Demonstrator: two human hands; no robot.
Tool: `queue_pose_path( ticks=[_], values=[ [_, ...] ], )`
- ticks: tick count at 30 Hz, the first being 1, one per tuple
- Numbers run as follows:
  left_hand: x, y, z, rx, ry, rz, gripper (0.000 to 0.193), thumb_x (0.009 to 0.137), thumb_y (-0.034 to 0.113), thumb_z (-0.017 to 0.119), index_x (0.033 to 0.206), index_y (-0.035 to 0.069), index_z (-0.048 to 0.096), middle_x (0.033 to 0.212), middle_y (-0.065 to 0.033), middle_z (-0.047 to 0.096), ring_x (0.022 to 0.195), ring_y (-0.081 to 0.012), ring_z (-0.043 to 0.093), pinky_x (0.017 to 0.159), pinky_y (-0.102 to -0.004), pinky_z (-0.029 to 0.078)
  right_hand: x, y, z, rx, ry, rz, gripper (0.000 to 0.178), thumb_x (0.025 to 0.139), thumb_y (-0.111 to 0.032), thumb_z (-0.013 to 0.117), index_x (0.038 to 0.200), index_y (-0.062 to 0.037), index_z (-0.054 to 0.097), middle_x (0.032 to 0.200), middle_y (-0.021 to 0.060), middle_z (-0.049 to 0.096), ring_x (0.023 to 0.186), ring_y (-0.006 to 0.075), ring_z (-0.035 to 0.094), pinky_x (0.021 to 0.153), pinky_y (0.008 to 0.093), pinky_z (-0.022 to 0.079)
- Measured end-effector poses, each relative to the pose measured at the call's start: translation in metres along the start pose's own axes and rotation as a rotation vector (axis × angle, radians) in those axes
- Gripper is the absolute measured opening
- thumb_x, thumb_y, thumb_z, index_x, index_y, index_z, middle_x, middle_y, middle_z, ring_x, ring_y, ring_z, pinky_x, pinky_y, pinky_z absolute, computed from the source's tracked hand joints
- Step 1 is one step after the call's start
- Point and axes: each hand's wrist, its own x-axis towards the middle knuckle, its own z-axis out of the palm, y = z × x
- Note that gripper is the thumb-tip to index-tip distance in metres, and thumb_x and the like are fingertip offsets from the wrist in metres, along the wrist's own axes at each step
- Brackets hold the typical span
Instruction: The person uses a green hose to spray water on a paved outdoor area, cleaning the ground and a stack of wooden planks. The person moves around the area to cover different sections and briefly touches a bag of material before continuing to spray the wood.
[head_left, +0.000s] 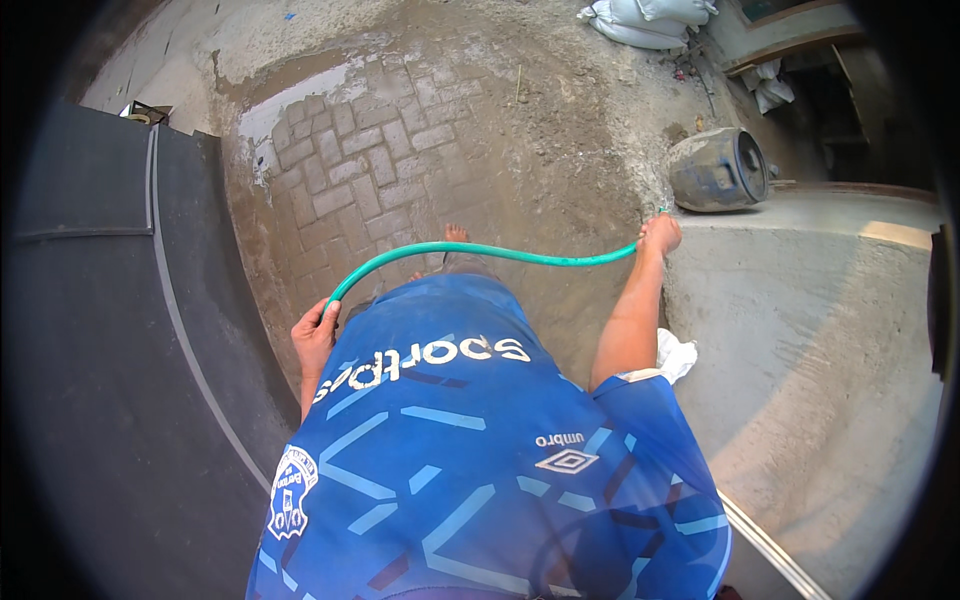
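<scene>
A green hose (480, 252) arcs across the space between your two hands, passing in front of your body. The fingers of your right hand (659, 236) are closed around it near one end, and its tip pokes out just beyond them. Your left hand (316, 336) grips the hose too, thumb and fingers clamped on it; below that grip, you cannot tell where the hose runs.

Just past your right fingers, to their right, a dirty blue drum (712, 172) lies on its side, its round end facing right. Well beyond the same fingers, white sacks (645, 20) are piled up. Nearer your body than those fingers, a bunched white cloth or bag (678, 356) shows beside your right sleeve, and a grey concrete ledge (800, 300) spreads to their right.

Ahead of and between both sets of fingers is wet, muddy brick paving (370, 160), with your bare foot (456, 233) just under the hose. Left of your left fingers stands a dark panel (95, 320). Your patterned blue shirt (470, 440) fills the space nearest you.
</scene>
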Motion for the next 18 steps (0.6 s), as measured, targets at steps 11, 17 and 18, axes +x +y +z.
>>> queue_pose_path(
  ticks=[11, 17, 18],
  values=[
    [-0.001, -0.001, 0.004, 0.017, -0.034, -0.016, 0.023, 0.086, 0.018, 0.073, 0.1, 0.0, 0.071, 0.07, 0.0063, 0.055, 0.059, -0.0022, 0.042, 0.05, -0.0193, 0.03, 0.006, 0.021, -0.034, 0.031, 0.06, 0.03, 0.015, 0.085, -0.015, 0.053, 0.072, -0.0072, 0.05, 0.055, 0.0055, 0.048, 0.039, 0.0163, 0.044, 0.034, 0.0309, 0.03],
    [0.0, 0.011, 0.007, 0.033, -0.006, -0.042, 0.025, 0.086, 0.018, 0.073, 0.101, -0.002, 0.071, 0.07, 0.0048, 0.057, 0.059, -0.0033, 0.044, 0.051, -0.0193, 0.032, 0.008, 0.0, -0.009, -0.028, -0.059, 0.032, 0.016, 0.087, -0.015, 0.052, 0.075, -0.0058, 0.05, 0.055, 0.005, 0.048, 0.039, 0.016, 0.045, 0.034, 0.0308, 0.031],
    [0.002, 0.011, 0.006, 0.035, 0.002, -0.031, 0.025, 0.086, 0.017, 0.073, 0.102, -0.002, 0.071, 0.07, 0.0046, 0.057, 0.059, -0.0035, 0.044, 0.051, -0.0194, 0.032, 0.01, -0.002, -0.001, -0.013, -0.093, 0.011, 0.016, 0.087, -0.016, 0.052, 0.075, -0.0057, 0.05, 0.056, 0.0049, 0.048, 0.039, 0.0157, 0.045, 0.034, 0.0306, 0.032]
  ],
)
